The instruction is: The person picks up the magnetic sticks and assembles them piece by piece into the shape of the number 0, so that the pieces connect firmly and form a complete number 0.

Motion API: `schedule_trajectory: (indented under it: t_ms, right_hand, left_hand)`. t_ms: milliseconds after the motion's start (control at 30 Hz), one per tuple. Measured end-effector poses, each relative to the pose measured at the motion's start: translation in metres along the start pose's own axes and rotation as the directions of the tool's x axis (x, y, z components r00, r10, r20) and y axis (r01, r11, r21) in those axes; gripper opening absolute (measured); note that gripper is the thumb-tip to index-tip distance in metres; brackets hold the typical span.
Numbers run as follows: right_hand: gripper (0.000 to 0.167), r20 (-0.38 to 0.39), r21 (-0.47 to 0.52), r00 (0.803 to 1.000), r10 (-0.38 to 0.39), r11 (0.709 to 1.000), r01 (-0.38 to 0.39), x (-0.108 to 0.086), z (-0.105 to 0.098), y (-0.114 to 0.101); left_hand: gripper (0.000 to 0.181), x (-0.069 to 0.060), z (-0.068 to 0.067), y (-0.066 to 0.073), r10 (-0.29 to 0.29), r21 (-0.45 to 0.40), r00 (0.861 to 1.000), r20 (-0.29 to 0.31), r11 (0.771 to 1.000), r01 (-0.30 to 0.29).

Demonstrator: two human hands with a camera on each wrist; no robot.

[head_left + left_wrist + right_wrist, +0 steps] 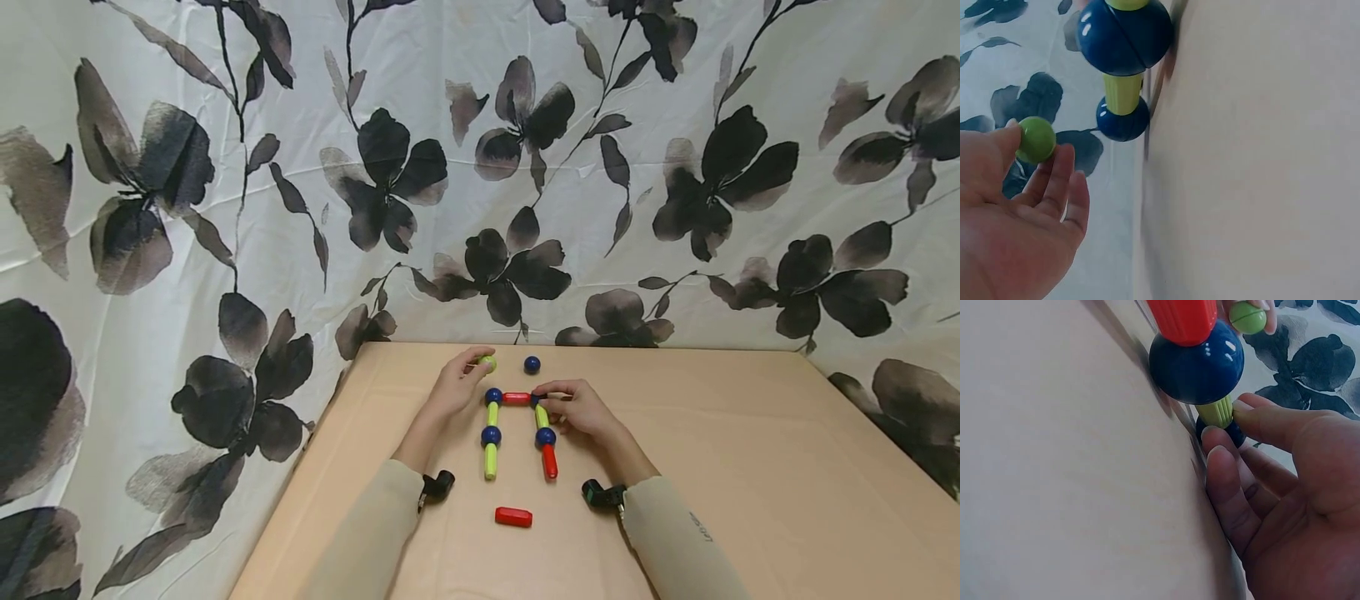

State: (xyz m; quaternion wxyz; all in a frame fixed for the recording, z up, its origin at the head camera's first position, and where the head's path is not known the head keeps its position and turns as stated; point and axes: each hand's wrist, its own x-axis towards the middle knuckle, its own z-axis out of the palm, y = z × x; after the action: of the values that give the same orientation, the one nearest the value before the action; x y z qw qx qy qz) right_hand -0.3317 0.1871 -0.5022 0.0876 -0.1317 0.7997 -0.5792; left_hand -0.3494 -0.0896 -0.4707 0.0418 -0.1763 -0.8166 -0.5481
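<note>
A frame of magnetic-looking rods and balls lies on the table, with a red rod (pixel 516 399) across its far end. Its left side has a corner blue ball (pixel 493 396), a green rod, another blue ball (pixel 491 436) and a green rod (pixel 491 462). Down the right side run a green rod (pixel 542 417), a blue ball (pixel 546 437) and a red rod (pixel 550 462). My left hand (pixel 452 385) pinches a green ball (pixel 1037 140) beyond the left corner. With thumb and fingertips, my right hand (pixel 585 408) grips the far-right corner blue ball (pixel 1236 434), partly hidden by the fingers.
A loose blue ball (pixel 532 364) sits beyond the frame, close to the table's far edge. Nearer me, a loose red rod (pixel 513 517) lies crosswise on the tan table (pixel 750 467). Behind the table hangs a floral cloth (pixel 600 192).
</note>
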Motion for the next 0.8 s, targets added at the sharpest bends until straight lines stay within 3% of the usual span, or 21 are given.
schedule_trajectory:
  t_ms: [367, 633, 800]
  right_hand:
    - [0.027, 0.009, -0.008, 1.000, 0.003, 1.000, -0.003, -0.002, 0.003, 0.000]
    - [0.029, 0.018, -0.028, 1.000, -0.005, 1.000, 0.005, -0.003, 0.002, -0.004]
    - [0.031, 0.025, -0.034, 1.000, -0.010, 0.999, 0.011, -0.004, 0.002, -0.003]
  left_hand:
    - [0.036, -0.011, -0.012, 0.008, 0.038, 0.007, 0.995, 0.097, 0.999, -0.039]
    - [0.033, -0.022, -0.020, 0.015, 0.062, 0.074, 0.974, 0.219, 0.994, -0.080]
    - [0.033, -0.027, -0.027, 0.017, 0.069, 0.055, 0.960, 0.273, 0.995, -0.087]
